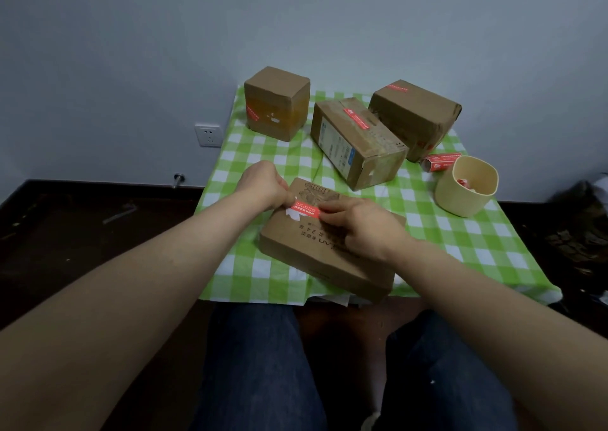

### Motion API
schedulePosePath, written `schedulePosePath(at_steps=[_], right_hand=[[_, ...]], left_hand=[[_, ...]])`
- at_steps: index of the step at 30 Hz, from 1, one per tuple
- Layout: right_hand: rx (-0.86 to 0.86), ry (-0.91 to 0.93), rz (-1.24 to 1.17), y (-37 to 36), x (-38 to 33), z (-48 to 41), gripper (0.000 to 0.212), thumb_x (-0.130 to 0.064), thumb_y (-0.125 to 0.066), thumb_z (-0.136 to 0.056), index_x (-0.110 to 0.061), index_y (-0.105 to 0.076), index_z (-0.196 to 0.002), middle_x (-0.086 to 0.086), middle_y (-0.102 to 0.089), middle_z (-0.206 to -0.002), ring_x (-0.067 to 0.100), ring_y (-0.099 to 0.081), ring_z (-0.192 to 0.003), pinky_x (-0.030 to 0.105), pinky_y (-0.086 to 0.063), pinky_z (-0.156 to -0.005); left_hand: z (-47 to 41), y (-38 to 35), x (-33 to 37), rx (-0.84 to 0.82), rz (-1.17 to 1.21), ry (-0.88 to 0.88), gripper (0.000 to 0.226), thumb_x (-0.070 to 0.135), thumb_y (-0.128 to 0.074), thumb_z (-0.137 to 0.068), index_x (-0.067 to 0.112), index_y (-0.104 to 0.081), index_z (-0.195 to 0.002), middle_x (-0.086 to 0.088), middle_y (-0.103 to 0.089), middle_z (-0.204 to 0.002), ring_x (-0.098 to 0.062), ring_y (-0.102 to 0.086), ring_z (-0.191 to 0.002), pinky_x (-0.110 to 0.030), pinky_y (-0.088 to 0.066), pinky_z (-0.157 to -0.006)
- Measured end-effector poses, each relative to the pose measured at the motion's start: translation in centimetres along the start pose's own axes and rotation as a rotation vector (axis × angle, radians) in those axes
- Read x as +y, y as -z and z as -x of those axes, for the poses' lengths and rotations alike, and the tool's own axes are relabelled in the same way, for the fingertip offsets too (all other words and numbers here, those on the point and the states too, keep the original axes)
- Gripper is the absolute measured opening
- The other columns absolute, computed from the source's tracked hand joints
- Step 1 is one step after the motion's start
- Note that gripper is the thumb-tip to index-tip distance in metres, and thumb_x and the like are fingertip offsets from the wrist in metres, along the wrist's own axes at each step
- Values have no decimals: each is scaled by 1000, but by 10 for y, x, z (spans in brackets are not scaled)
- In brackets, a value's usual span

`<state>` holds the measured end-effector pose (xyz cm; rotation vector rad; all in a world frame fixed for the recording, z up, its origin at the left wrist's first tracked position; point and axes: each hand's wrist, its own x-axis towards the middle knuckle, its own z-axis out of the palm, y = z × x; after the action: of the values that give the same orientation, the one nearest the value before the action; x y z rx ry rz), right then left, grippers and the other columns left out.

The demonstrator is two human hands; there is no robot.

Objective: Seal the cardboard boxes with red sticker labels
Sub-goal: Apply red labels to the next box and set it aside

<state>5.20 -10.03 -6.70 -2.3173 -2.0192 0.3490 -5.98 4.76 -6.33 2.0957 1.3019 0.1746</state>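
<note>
A flat cardboard box (pixel 316 253) lies at the near edge of the checked table. A red sticker label (pixel 306 209) with a bit of white backing at its left end sits over the box's top left edge. My left hand (pixel 263 185) pinches the label's left end. My right hand (pixel 358 225) pinches its right end and rests on the box top. Three more cardboard boxes stand behind: a cube (pixel 278 103) at the back left, a long box (pixel 355 141) in the middle, and a box (pixel 416 118) at the back right, each with a red label.
A cream cup (pixel 467 188) with red and white scraps inside stands at the right. A red sticker pack (pixel 441 161) lies just behind it. The green checked cloth (pixel 460 246) covers a small table against the wall. A wall socket (pixel 208 135) is at the left. My knees are below the table edge.
</note>
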Motion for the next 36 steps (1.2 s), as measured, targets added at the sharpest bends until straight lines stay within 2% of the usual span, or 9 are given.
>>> schedulePosePath(at_steps=[3,5,8,12,18,21,24,30,36], right_hand=[[110,-93,-19,4,9,3,39,-11,-53,-84,-23,-64,-119,-8,-52,-135,15,-47,-123,28,-43,-96],[121,-88,-34,3,8,3,42,-13,-53,-85,-30,-61,-122,-8,-52,-132,17,-48,-120,31,-47,-90],[47,-44,-15,2,6,2,42,-19,-53,-89,-37,-56,-127,-7,-45,-133,16,-41,-123,30,-43,-87],[129,-57,-71,8,10,2,25,-18,-58,-84,-27,-72,-103,-10,-52,-124,13,-44,-118,25,-42,-86],[151,-118,-143,10,3,-11,22,-10,-57,-78,-25,-73,-81,-8,-64,-113,15,-55,-105,30,-49,-84],[227,-184,-450,8,-7,-28,19,-11,-57,-86,-20,-71,-95,-5,-68,-104,11,-60,-94,32,-52,-85],[152,-179,-535,6,-13,-44,26,-13,-60,-89,-14,-66,-114,1,-67,-110,14,-61,-99,31,-50,-91],[114,-151,-529,3,-20,-59,11,-16,-67,-85,-13,-72,-95,1,-70,-87,11,-61,-79,25,-49,-75],[164,-203,-634,-2,-20,-62,18,-22,-70,-83,-5,-71,-85,-14,-59,-64,4,-55,-63,26,-49,-71]], left_hand=[[0,0,0,-11,15,2,26,19,-80,-72,10,-71,-95,-3,-66,-103,-18,-57,-93,-31,-48,-79],[0,0,0,-13,21,2,27,19,-80,-72,10,-71,-95,-3,-66,-103,-19,-57,-93,-31,-48,-79],[0,1,0,-18,29,11,28,19,-81,-71,10,-71,-96,-3,-66,-103,-20,-59,-94,-34,-51,-83],[0,1,0,-25,40,21,27,20,-81,-71,11,-72,-95,-3,-67,-103,-20,-60,-93,-37,-53,-84],[3,3,-1,-42,96,23,27,18,-80,-73,9,-68,-95,-5,-65,-100,-22,-62,-91,-38,-55,-83],[5,5,-5,-64,158,17,36,13,-81,-70,7,-67,-103,-6,-63,-99,-22,-60,-92,-33,-52,-81],[8,5,-12,-84,216,-9,46,3,-78,-68,5,-64,-111,-7,-69,-96,-20,-64,-94,-31,-51,-87],[17,5,-19,-87,357,-87,48,-5,-71,-72,5,-59,-118,-2,-69,-79,-18,-67,-80,-27,-52,-75],[12,5,-25,30,394,-122,26,4,-67,-77,11,-69,-102,-4,-71,-93,-13,-65,-86,-29,-52,-86]])
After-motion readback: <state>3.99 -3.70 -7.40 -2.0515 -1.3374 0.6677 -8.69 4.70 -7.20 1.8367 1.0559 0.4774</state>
